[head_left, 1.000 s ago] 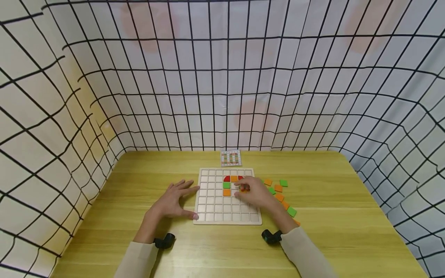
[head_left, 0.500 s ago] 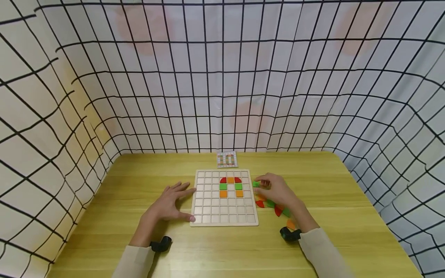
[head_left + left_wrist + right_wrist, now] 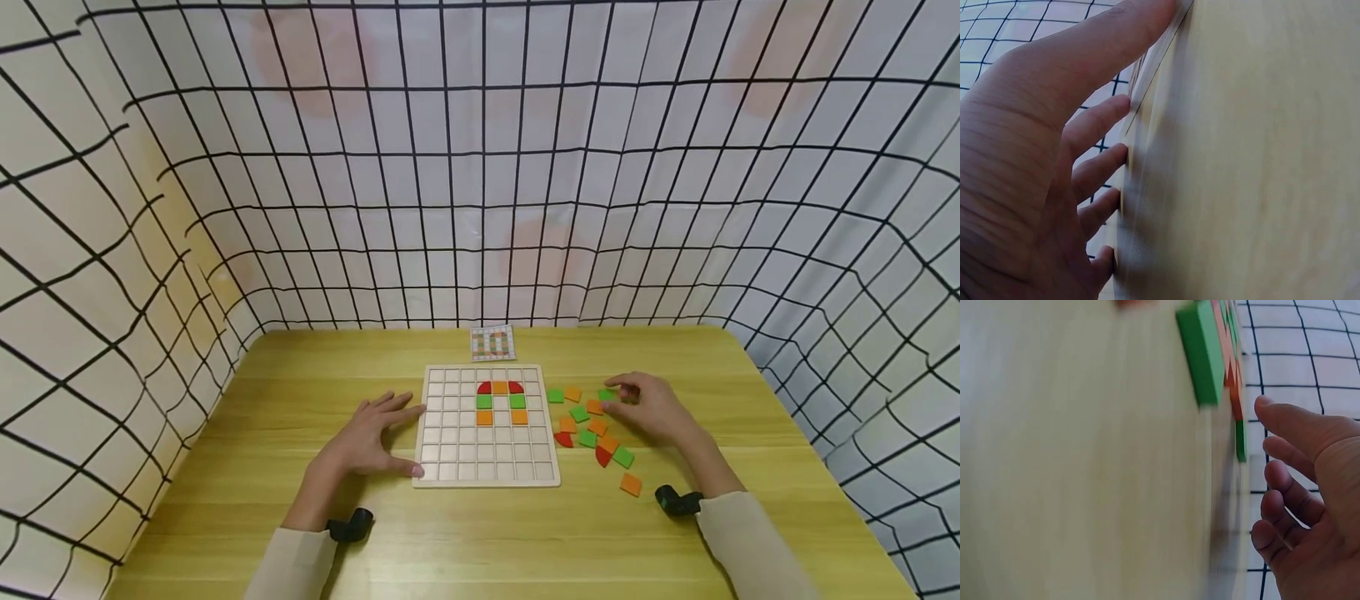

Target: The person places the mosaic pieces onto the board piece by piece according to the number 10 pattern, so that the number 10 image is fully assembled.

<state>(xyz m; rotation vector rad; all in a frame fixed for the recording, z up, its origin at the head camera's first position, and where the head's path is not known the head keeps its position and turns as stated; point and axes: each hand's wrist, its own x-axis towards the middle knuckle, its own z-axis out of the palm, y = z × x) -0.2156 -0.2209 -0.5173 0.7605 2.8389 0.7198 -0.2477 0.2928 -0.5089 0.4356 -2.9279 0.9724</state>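
A pale square grid board [image 3: 450, 450] lies on the table. On it, red quarter-circle pieces, green squares and orange squares [image 3: 499, 387] form an arch. My left hand [image 3: 367, 437] is spread along the board's left side, its thumb and index fingertip at the edge. My right hand [image 3: 654, 410] hovers at the far right of the loose tiles, fingertips beside a green square tile [image 3: 607, 395] and an orange tile [image 3: 595, 407]. In the right wrist view the fingers [image 3: 1279, 475] are loosely bent, with nothing between them and the thumb.
Right of the board lie several loose tiles, among them a green square [image 3: 555, 396], a red quarter-circle [image 3: 564, 439] and an orange square [image 3: 631, 484]. Behind the board lies a pattern card [image 3: 492, 343]. A white wall with black grid lines [image 3: 480, 208] encloses the table.
My right hand has left an orange tile on the board, moved right past a green tile and reached the far side of the loose tiles. The left hand stays at the board's edge.
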